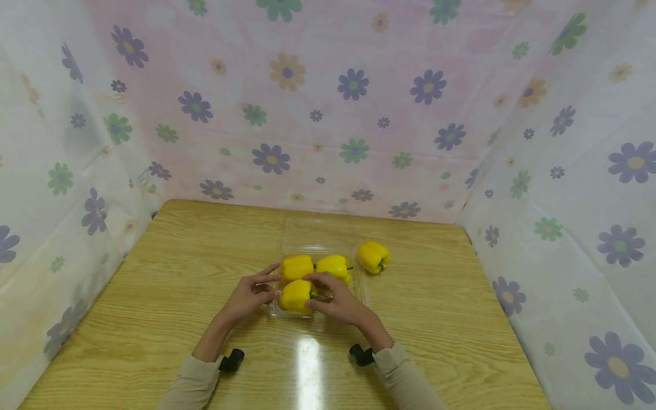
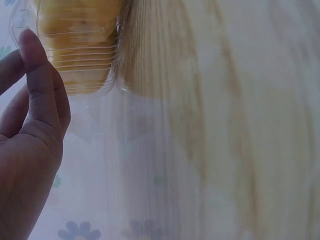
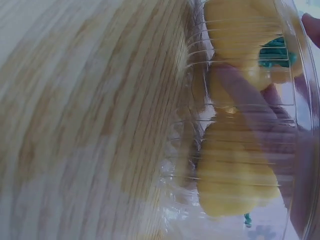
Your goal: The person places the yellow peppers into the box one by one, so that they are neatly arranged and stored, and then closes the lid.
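An open clear plastic clamshell container (image 1: 365,293) lies on the table, its lid (image 1: 316,232) folded back toward the rear. Inside are three yellow bell peppers: one at back left (image 1: 297,266), one at back right (image 1: 334,266) and one at front left (image 1: 295,296). With thumb and forefinger, my right hand (image 1: 342,302) grips the front-left pepper near its green stem. My left hand (image 1: 246,296) holds the container's left rim, the thumb (image 2: 33,50) on the edge in the left wrist view. Through the ribbed wall, the right wrist view shows peppers (image 3: 235,170) and right-hand fingers.
Another yellow bell pepper (image 1: 373,257) lies on the wooden table (image 1: 435,319), just right of the container. Flower-patterned sheets (image 1: 318,142) stand around the table at the back and both sides. Black wrist cameras (image 1: 233,360) are attached at the sleeves.
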Available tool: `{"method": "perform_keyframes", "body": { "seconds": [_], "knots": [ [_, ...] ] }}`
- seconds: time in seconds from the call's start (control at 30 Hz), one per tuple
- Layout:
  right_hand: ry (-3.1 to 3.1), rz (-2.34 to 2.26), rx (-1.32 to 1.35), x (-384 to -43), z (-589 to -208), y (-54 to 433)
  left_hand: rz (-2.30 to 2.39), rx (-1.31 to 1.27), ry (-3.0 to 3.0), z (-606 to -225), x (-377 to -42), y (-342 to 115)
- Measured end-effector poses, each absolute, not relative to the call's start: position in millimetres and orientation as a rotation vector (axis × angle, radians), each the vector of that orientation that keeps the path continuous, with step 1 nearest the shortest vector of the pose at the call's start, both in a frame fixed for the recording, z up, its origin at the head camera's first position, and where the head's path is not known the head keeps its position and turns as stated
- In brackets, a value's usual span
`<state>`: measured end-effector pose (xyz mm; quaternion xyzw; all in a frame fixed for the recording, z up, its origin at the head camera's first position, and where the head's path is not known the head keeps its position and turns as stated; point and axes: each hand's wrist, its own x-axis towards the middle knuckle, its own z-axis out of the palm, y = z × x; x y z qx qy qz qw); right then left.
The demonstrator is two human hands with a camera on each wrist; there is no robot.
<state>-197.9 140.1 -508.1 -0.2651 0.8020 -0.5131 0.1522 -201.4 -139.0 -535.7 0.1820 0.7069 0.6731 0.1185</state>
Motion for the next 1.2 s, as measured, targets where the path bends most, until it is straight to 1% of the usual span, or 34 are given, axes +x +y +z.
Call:
{"method": "perform_keyframes", "body": {
  "seconds": [0.53, 1.2],
  "knots": [
    [2.225, -1.453, -0.87, -208, -514, 149, 1.989, 0.515, 2.063, -534, -200, -138],
    [2.187, -1.477, -0.992, -210, -517, 151, 2.013, 0.489, 2.053, -536, -199, -135]
  ]
}}
